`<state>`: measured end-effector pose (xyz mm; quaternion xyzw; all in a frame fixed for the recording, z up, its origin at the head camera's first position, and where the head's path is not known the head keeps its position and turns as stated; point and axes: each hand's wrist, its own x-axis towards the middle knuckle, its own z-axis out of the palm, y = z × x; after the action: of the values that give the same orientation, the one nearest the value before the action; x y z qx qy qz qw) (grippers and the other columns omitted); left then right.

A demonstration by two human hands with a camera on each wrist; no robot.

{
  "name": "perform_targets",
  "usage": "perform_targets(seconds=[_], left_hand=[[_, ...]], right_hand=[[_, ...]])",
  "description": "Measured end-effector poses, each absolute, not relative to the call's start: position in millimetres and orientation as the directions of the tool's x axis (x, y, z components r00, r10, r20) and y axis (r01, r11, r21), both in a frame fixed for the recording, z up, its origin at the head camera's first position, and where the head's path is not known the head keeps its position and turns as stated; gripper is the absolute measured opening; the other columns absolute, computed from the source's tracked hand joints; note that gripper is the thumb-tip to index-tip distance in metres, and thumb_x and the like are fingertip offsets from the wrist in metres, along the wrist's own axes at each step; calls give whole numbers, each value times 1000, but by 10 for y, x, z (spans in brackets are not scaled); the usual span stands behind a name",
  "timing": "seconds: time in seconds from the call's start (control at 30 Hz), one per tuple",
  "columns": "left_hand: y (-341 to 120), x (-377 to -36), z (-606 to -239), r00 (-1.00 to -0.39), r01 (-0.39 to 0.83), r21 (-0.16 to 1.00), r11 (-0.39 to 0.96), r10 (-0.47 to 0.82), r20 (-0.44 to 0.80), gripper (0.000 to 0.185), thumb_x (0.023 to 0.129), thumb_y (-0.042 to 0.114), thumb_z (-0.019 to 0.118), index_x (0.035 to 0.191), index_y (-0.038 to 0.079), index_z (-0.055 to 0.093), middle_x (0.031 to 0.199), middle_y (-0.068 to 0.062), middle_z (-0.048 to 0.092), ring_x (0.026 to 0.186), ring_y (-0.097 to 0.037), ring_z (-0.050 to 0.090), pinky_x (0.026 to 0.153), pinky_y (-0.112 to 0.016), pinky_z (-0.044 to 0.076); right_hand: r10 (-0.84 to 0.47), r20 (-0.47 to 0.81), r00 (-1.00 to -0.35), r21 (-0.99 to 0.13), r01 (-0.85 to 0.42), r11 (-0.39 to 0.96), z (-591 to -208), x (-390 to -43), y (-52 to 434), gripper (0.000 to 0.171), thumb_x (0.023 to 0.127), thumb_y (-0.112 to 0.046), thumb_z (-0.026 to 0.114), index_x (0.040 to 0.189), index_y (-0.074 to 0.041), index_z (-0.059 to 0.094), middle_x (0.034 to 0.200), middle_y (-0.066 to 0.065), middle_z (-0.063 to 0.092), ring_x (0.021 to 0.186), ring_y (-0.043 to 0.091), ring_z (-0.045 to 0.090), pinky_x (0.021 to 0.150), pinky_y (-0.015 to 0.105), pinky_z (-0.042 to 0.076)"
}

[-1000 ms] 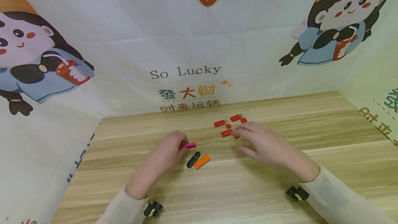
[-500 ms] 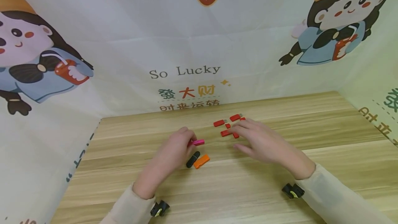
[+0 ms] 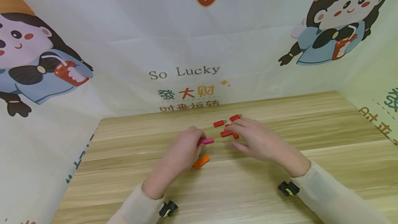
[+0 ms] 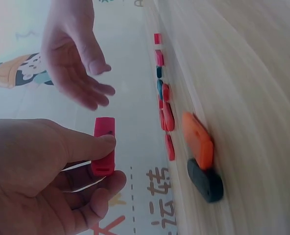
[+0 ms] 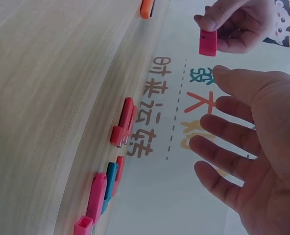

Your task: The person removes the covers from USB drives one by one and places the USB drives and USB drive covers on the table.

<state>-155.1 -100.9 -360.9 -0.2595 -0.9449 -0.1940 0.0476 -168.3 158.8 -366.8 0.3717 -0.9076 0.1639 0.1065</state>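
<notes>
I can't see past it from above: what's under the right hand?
The right wrist view shows a pink stick and a teal stick on the table; the right hand covers both in the head view.

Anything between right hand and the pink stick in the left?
Nothing visible: both wrist views show open space between the right hand and the pink stick in the left hand. The orange stick lies on the table, off that line.

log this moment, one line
left hand: pinches pink USB stick | right hand: holds nothing | table: orange USB stick, black USB stick
</notes>
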Motion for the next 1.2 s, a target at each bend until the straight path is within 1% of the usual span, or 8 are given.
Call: perform_targets(seconds=[0.13, 0.27, 0.53, 0.73, 0.9, 1.07, 1.2], left_hand=[[-927, -1549, -3602, -863, 505, 348, 790, 471, 182, 4, 99, 7, 76, 101, 7, 72, 93, -2, 63, 80, -18, 60, 76, -34, 58], [-846, -1552, -3598, -857, 515, 345, 785, 479, 189, 4, 100, 8, 74, 103, 7, 73, 94, -2, 63, 83, -18, 61, 78, -34, 58], [-736, -1544, -3591, -845, 534, 350, 770, 487, 219, 4, 101, 10, 73, 103, 6, 72, 93, 0, 63, 81, -16, 60, 75, -32, 57], [-684, -1550, -3601, -839, 543, 354, 761, 483, 250, 6, 103, 12, 72, 104, 6, 72, 96, -1, 64, 86, -16, 62, 79, -34, 58], [-643, -1573, -3609, -829, 558, 345, 755, 490, 270, 5, 102, 11, 73, 103, 6, 72, 97, -3, 65, 88, -18, 64, 82, -35, 59], [-608, -1579, -3602, -832, 553, 343, 759, 485, 269, 6, 103, 12, 72, 102, 6, 72, 95, -3, 63, 86, -18, 63, 80, -35, 59], [-591, -1580, -3603, -835, 548, 345, 762, 478, 272, 6, 103, 12, 72, 102, 7, 72, 95, -2, 63, 87, -18, 63, 79, -35, 59]], right_hand=[[-650, 323, -688, -208, -721, 661, -3670, -1698, 1553, 44, 96, -29, 82, 134, -10, 70, 131, 8, 70, 121, 30, 66, 104, 51, 53], [-660, 332, -674, -193, -733, 652, -3672, -1714, 1522, 42, 96, -30, 81, 131, -10, 71, 127, 5, 71, 117, 26, 67, 102, 49, 54], [-669, 332, -665, -183, -741, 646, -3675, -1733, 1477, 39, 96, -28, 81, 128, -6, 72, 123, 7, 73, 115, 28, 68, 103, 50, 53], [-671, 338, -660, -186, -746, 640, -3683, -1741, 1453, 34, 96, -26, 82, 123, -7, 74, 119, 5, 74, 112, 25, 69, 102, 48, 54], [-670, 348, -656, -186, -748, 637, -3691, -1750, 1434, 27, 96, -24, 82, 118, -9, 75, 114, 2, 75, 107, 23, 70, 98, 45, 55], [-663, 360, -657, -209, -749, 629, -3702, -1764, 1421, 25, 96, -22, 81, 117, -9, 77, 111, 2, 76, 103, 21, 71, 95, 43, 56], [-656, 370, -658, -222, -749, 625, -3712, -1772, 1417, 19, 96, -20, 82, 112, -10, 77, 106, -1, 76, 96, 18, 70, 90, 41, 57]])
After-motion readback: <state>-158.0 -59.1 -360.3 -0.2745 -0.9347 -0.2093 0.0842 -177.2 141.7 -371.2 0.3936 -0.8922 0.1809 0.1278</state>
